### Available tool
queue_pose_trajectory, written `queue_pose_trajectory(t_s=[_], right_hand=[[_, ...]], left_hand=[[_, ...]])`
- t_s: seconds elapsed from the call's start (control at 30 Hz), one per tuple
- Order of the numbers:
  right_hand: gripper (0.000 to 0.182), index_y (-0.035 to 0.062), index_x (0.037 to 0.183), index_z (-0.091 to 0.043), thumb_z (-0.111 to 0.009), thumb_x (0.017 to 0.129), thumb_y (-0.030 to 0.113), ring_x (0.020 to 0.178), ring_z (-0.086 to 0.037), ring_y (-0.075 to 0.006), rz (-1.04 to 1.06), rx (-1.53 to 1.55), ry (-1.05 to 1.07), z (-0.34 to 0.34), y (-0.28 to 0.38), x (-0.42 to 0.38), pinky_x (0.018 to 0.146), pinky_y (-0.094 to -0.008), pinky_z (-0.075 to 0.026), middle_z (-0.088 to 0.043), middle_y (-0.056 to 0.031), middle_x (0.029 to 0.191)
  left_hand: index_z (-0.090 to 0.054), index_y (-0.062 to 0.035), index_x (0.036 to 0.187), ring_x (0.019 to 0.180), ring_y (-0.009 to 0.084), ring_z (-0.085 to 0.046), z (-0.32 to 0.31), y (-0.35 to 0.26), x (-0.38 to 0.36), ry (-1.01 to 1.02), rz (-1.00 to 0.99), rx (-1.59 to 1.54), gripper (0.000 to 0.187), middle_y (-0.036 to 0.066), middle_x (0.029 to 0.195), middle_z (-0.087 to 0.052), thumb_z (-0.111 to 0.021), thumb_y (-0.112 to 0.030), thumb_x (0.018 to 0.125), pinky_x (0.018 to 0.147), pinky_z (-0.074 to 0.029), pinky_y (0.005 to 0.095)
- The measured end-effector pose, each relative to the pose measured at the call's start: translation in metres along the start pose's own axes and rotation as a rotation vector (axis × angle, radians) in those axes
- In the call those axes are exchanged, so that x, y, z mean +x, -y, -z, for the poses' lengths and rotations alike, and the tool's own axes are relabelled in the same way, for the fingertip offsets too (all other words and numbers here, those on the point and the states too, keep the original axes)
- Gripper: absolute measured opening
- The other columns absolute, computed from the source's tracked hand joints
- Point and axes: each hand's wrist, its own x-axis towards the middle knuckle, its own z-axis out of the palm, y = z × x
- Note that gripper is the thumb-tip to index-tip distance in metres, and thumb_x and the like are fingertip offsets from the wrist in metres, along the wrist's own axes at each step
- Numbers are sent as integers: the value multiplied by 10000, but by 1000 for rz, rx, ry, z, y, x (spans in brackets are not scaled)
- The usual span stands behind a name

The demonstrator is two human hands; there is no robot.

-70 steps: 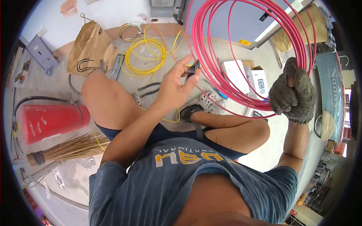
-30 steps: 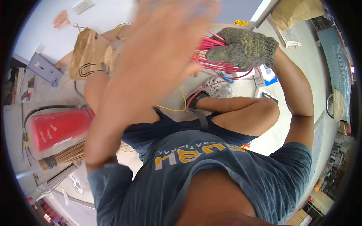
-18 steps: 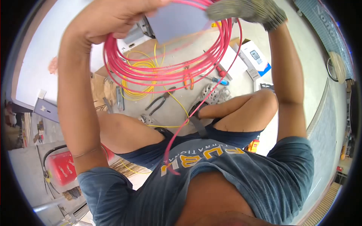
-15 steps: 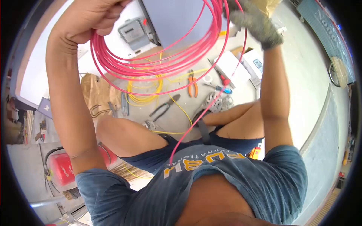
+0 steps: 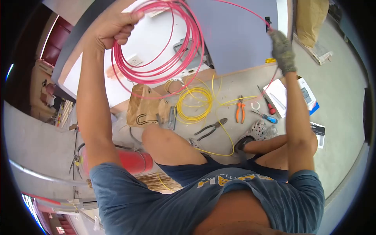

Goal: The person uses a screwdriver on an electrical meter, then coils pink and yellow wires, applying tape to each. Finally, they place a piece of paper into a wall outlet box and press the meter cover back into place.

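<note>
A coil of red wire (image 5: 156, 76) hangs in several loops from my bare left hand (image 5: 117, 29), whose fingers are wrapped round its upper left side. My right hand (image 5: 282, 51), in a dark grey-green glove, is raised at the right and closed on a single strand of the red wire (image 5: 244, 8). That strand arcs above between the hands, and a tail hangs below the glove. Below the hands, on the floor, lie a yellow wire coil (image 5: 194, 105), orange-handled pliers (image 5: 239, 109) and dark-handled cutters (image 5: 211, 128).
A grey panel (image 5: 239, 43) stands ahead beside a white board with an outlet (image 5: 134, 60). Brown paper (image 5: 147, 105), a red screwdriver (image 5: 271, 107), a blue screwdriver (image 5: 270, 118) and a white box (image 5: 277, 96) lie on the floor. A red cylinder (image 5: 133, 161) is at left.
The view has shifted left. My right hand has moved away from the coil, drawing out a strand between the hands. My left hand still grips the coil.
</note>
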Motion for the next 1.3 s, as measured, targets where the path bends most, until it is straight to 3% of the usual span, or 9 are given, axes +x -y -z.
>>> queue_pose_trajectory(t_s=[0.03, 0.2, 0.23, 0.6, 0.63, 0.8, 0.83, 1.03, 1.3], right_hand=[[325, 109, 1221, -630, -599, 949, 283, 956, -653, -190, 211, -160, -83, 2, -34, 4, 796, -301, -521, -690, -112, 1003], [366, 84, 1300, -584, -533, 992, 276, 1098, -632, -214, -230, 3, 122, 68, -35, 57, 953, -314, -460, -677, -112, 1166], [372, 97, 1309, -573, -533, 986, 277, 1109, -631, -259, 48, -168, 86, 74, -53, 60, 950, -332, -466, -669, -128, 1175], [389, 122, 1341, -524, -418, 999, 275, 1073, -605, -402, -234, -217, 88, 43, -73, -23, 917, -447, -469, -618, -240, 1185], [388, 118, 1320, -541, -408, 998, 288, 1041, -612, -408, -645, -251, 358, 20, -52, -60, 895, -468, -470, -625, -255, 1145], [561, 19, 1424, -353, -461, 921, 242, 944, -651, -412, -87, -91, 1367, -81, 82, -234, 835, -483, -498, -655, -265, 1072], [364, 58, 1204, -549, -491, 870, 189, 931, -668, -395, -186, -73, 1405, -75, 141, -228, 821, -489, -503, -670, -251, 1007], [200, 148, 1002, -646, -573, 840, 240, 773, -698, -235, 752, 37, 1162, -18, 231, -176, 610, -386, -509, -695, -45, 769], [341, 153, 1076, -647, -641, 739, 207, 830, -621, -258, 780, 157, 507, 16, 221, -108, 723, -424, -482, -628, -48, 945]], left_hand=[[-506, -148, 735, 415, 27, -265, 1, 4, -2, 26, 51, 86, 376, -81, 528, -370, -746, -413, 850, 374, -195, 207], [-436, -189, 668, 388, 30, -213, -6, 34, -10, 100, 158, 228, 442, -93, 501, -285, -729, -462, 856, 359, -160, 213], [-435, -189, 667, 390, 29, -212, -4, 39, -12, 113, 174, 193, 442, -93, 501, -283, -724, -464, 859, 358, -158, 212], [-400, -163, 737, 361, -2, -199, -4, 51, -44, 115, 10, -473, 403, -101, 540, -321, -470, -445, 1016, 321, -164, 185], [-422, -152, 773, 354, -4, -210, -6, 52, -46, 82, -25, -572, 368, -98, 536, -317, -456, -416, 1028, 318, -175, 179], [-463, -134, 801, 366, 6, -249, -33, 56, -19, 51, -45, -724, 329, -93, 533, -324, -512, -382, 1011, 340, -206, 180], [-467, -133, 801, 375, 4, -252, -48, 55, -12, 26, -19, -683, 314, -95, 540, -327, -533, -363, 1005, 340, -214, 178], [-524, -110, 752, 413, 55, -349, -121, 87, 30, 137, 188, -507, 371, -58, 548, -403, -633, -422, 923, 374, -297, 221], [-555, -117, 910, 459, 13, -342, -222, 103, 0, 331, 199, -452, 264, -91, 609, -400, -658, -358, 933, 403, -359, 188]])
